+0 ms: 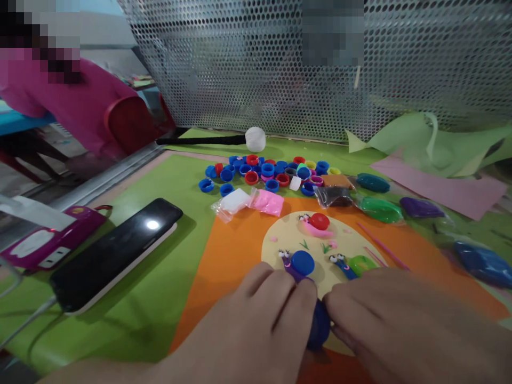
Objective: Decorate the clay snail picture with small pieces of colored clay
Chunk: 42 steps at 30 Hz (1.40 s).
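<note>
My left hand (264,325) and my right hand (396,325) meet at the near edge of a cream oval card (352,234). Both pinch a dark blue lump of clay (320,328) between their fingertips. Just beyond my left fingers sits a snail figure with a blue bottle cap shell (302,262). A second snail with a green shell (358,264) lies by my right hand. A pink snail with a red cap (319,221) sits at the card's far side. The card lies on an orange sheet (228,261).
A heap of blue and red bottle caps (264,173) lies further back, with bagged clay in white (234,202), pink (267,201), green (380,209), purple (420,207) and blue (482,262). A black phone (116,250) lies left. A perforated metal screen (320,64) stands behind. A person in pink (80,101) sits far left.
</note>
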Motion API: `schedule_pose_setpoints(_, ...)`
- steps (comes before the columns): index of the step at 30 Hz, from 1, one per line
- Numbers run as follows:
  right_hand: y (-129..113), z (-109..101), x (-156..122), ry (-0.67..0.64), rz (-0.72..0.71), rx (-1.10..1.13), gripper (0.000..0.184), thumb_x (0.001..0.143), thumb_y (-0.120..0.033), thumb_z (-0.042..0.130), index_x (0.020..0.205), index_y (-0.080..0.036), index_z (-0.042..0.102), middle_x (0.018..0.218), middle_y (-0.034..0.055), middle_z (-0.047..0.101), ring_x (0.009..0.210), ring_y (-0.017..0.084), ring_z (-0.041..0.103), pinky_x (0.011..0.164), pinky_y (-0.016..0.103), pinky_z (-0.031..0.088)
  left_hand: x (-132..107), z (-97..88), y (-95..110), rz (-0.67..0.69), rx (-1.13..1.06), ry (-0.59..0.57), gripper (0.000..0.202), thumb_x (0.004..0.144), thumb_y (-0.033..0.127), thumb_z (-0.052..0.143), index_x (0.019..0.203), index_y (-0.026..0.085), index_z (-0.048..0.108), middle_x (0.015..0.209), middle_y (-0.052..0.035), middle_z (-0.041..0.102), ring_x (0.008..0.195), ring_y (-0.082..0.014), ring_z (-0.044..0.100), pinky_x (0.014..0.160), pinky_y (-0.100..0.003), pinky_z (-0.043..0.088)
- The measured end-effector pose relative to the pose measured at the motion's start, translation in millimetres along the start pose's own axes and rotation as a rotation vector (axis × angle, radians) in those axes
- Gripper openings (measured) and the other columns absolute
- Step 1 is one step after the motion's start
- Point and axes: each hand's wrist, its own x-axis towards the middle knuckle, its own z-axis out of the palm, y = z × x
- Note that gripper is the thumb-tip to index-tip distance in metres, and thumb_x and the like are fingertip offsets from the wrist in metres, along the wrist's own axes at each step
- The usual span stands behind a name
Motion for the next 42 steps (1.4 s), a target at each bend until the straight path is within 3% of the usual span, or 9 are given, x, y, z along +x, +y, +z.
schedule_pose_setpoints(4, 1.2, 3.8, -1.6, -0.042, -0.036, 0.032, 0.023, 0.063, -0.001, 0.031, 0.064, -0.023, 0.038, 0.053, -0.0050, 0.050, 0.036, 0.014, 0.041, 0.040, 0.032, 0.013, 1.8, 4.8, 1.3, 0.058, 0.088, -0.004, 0.028, 0.076, 0.021, 0.066, 0.100, 0.010, 0.059, 0.081, -0.0054, 0.064, 0.067, -0.0213, 0.058, 0.052, -0.030, 0.054)
schedule_pose_setpoints(10, 1.5, 5.1, -4.0, -0.048, -0.087, 0.009, 0.018, 0.055, -0.007, 0.040, 0.061, -0.023, 0.039, 0.052, -0.0061, 0.050, 0.039, 0.015, 0.042, 0.041, 0.033, 0.012, 4.4, 9.4, 4.8, 0.079, 0.099, 0.028, 0.022, 0.081, 0.030, 0.064, 0.092, 0.012, 0.061, 0.081, -0.0039, 0.064, 0.068, -0.0195, 0.056, 0.060, -0.031, 0.052)
schedule_pose_setpoints(14, 1.4, 5.9, -3.1, 0.004, -0.027, 0.034, 0.015, 0.061, -0.008, 0.037, 0.060, -0.023, 0.041, 0.048, -0.0052, 0.048, 0.038, 0.015, 0.039, 0.044, 0.033, 0.013, 4.2, 9.1, 5.4, 0.107, 0.027, 0.055, 0.021, 0.078, 0.030, 0.068, 0.082, 0.012, 0.060, 0.076, -0.0023, 0.061, 0.065, -0.0183, 0.055, 0.062, -0.031, 0.052)
schedule_pose_setpoints(23, 7.1, 4.7, -1.0, 0.104, -0.031, 0.094, 0.018, 0.067, -0.008, 0.031, 0.060, -0.021, 0.042, 0.049, -0.0029, 0.046, 0.042, 0.014, 0.035, 0.047, 0.031, 0.015, 5.0, 5.1, 4.2, 0.050, -0.101, 0.084, 0.022, 0.088, 0.020, 0.052, 0.108, 0.010, 0.053, 0.088, -0.0048, 0.062, 0.078, -0.0178, 0.059, 0.072, -0.028, 0.056)
schedule_pose_setpoints(28, 27.9, -10.2, 1.6, 0.118, 0.076, 0.123, 0.019, 0.073, -0.012, 0.032, 0.056, -0.020, 0.033, 0.045, -0.0043, 0.040, 0.041, 0.011, 0.031, 0.042, 0.026, 0.017, 3.7, 0.1, 5.4, 0.119, -0.162, 0.189, 0.023, 0.096, 0.023, 0.035, 0.105, 0.013, 0.054, 0.087, -0.0040, 0.064, 0.081, -0.0124, 0.063, 0.078, -0.018, 0.054)
schedule_pose_setpoints(33, 20.2, -24.6, 1.1, -0.065, 0.221, 0.505, 0.011, 0.086, -0.016, 0.044, 0.077, -0.021, 0.047, 0.064, -0.0050, 0.055, 0.051, 0.010, 0.049, 0.045, 0.018, 0.034, 3.4, -4.3, 1.6, 0.034, -0.156, 0.358, 0.022, 0.094, 0.022, 0.042, 0.111, 0.012, 0.051, 0.105, -0.0057, 0.065, 0.099, -0.0090, 0.061, 0.092, -0.014, 0.047)
schedule_pose_setpoints(34, 14.2, -23.8, 0.3, -0.063, 0.266, 0.571, 0.003, 0.086, -0.022, 0.050, 0.089, -0.021, 0.050, 0.072, -0.0028, 0.060, 0.058, 0.012, 0.055, 0.048, 0.019, 0.040, 3.4, -4.1, 0.8, 0.035, -0.162, 0.377, 0.022, 0.093, 0.021, 0.043, 0.112, 0.012, 0.050, 0.109, -0.0061, 0.064, 0.103, -0.0084, 0.059, 0.094, -0.013, 0.045)
schedule_pose_setpoints(38, -8.0, -10.0, -1.4, 0.028, 0.418, 0.872, 0.049, 0.080, -0.024, 0.062, 0.124, -0.020, 0.040, 0.085, 0.0015, 0.064, 0.070, 0.017, 0.063, 0.054, 0.022, 0.050, 2.1, 0.5, -0.7, 0.140, 0.070, 0.470, 0.026, 0.093, 0.021, 0.045, 0.115, 0.008, 0.051, 0.119, -0.0119, 0.060, 0.118, -0.0140, 0.050, 0.102, -0.023, 0.040)
schedule_pose_setpoints(42, -12.3, 1.0, 0.8, 0.136, 0.446, 1.104, 0.041, 0.081, -0.015, 0.058, 0.118, -0.028, 0.046, 0.080, -0.0043, 0.062, 0.060, 0.010, 0.056, 0.050, 0.015, 0.045, 1.2, 2.5, -3.3, 0.165, 0.294, 0.555, 0.032, 0.095, 0.026, 0.040, 0.122, 0.013, 0.052, 0.120, -0.0135, 0.058, 0.109, -0.0248, 0.052, 0.088, -0.038, 0.047)
